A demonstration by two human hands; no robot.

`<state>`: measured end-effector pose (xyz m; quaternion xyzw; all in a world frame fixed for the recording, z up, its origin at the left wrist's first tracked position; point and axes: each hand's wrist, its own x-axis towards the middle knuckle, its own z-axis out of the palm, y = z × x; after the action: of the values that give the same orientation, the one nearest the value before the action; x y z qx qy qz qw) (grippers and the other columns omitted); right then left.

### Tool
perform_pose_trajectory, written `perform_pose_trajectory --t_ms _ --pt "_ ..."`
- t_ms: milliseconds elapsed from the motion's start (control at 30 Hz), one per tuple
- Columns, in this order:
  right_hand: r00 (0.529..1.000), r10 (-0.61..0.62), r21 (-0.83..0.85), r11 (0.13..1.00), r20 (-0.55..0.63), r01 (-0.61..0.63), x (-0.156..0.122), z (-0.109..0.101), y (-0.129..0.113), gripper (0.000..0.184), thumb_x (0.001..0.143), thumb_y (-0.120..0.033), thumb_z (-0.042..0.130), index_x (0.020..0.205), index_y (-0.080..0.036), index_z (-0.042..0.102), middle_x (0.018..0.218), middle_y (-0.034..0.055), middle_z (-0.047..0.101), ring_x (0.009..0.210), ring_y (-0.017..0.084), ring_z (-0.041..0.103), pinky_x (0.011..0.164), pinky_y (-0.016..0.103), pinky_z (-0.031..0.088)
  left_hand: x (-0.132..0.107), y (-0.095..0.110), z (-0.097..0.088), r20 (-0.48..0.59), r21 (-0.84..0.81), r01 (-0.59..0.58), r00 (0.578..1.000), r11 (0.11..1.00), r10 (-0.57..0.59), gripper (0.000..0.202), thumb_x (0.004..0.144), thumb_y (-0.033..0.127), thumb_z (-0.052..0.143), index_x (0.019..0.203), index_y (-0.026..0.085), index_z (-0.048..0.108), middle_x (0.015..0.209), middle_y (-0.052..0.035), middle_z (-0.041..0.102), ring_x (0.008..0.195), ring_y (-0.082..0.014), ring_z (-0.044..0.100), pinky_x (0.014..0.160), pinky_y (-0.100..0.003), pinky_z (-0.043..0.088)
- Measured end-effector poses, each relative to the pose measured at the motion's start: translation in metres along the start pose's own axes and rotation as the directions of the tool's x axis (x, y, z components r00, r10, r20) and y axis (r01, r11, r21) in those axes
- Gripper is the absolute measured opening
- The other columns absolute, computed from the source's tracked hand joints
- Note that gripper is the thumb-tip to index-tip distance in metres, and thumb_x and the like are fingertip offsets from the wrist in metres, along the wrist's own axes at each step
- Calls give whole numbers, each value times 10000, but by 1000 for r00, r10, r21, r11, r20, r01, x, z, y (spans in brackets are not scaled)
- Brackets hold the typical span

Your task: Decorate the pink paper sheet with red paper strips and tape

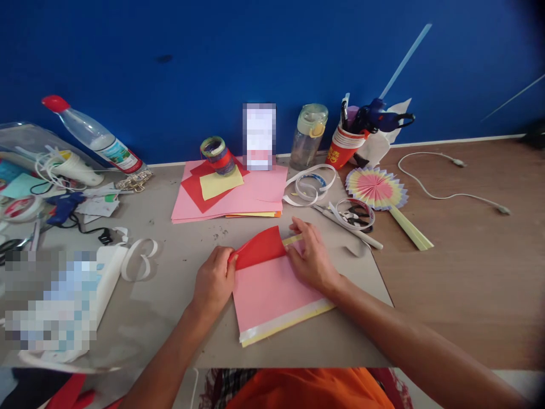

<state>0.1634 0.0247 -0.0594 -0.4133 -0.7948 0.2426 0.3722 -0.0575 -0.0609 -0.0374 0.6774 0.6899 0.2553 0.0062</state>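
A pink paper sheet (272, 295) lies on top of a yellow one on the grey work mat (179, 267) in front of me. On its far edge a red paper sheet (260, 249) curls upward. My left hand (214, 279) is closed, pinching the red sheet's left corner. My right hand (310, 257) lies flat with fingers stretched out, pressing the far right part of the pink sheet beside the red one.
A stack of pink, red and yellow paper (232, 193) lies further back, with tape rolls (217, 153), a clear bottle (309, 135) and a red cup of tools (347, 145). A folded paper fan (377, 190), scissors (355, 216) and a white cable (451, 196) lie right. Clutter fills the left.
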Motion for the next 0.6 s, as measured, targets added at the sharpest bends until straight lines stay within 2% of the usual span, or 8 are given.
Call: perform_pose_trajectory --t_ms 67,133,233,300,600 --pt "997 32 -8 999 -67 -32 1 -2 0 530 774 -110 499 1290 -192 415 1099 121 566 1023 269 521 848 437 416 0 -1 1 -10 15 2 1000 1000 -1 117 904 185 428 862 207 535 788 -29 606 690 -159 590 626 -259 456" --pt "996 26 -19 999 -81 -28 1 -5 -1 406 769 -103 496 1164 -199 517 1045 105 583 986 261 527 831 426 405 0 -1 3 -19 28 -7 1000 1000 7 114 905 181 429 866 204 534 789 -29 603 688 -160 591 622 -257 454" --pt "999 -38 -33 999 -26 37 2 -8 -6 237 773 -76 488 920 -212 615 924 68 614 902 230 528 786 394 376 -1 -1 4 -24 45 -14 1000 999 15 108 907 172 433 885 200 534 808 -33 610 697 -159 598 620 -253 453" --pt "996 -93 -41 995 18 93 2 -10 -10 237 773 -51 473 837 -211 636 870 55 620 878 215 521 764 379 351 -1 -1 5 -25 56 -6 1000 998 7 109 907 172 434 894 199 538 819 -36 617 704 -160 603 621 -253 453" --pt "963 -233 -88 965 136 246 -1 -12 -15 266 779 -30 481 837 -216 662 849 42 622 904 199 508 809 383 310 2 1 5 -63 52 23 998 998 -19 111 914 200 435 875 204 539 789 -27 611 690 -155 600 628 -249 454"
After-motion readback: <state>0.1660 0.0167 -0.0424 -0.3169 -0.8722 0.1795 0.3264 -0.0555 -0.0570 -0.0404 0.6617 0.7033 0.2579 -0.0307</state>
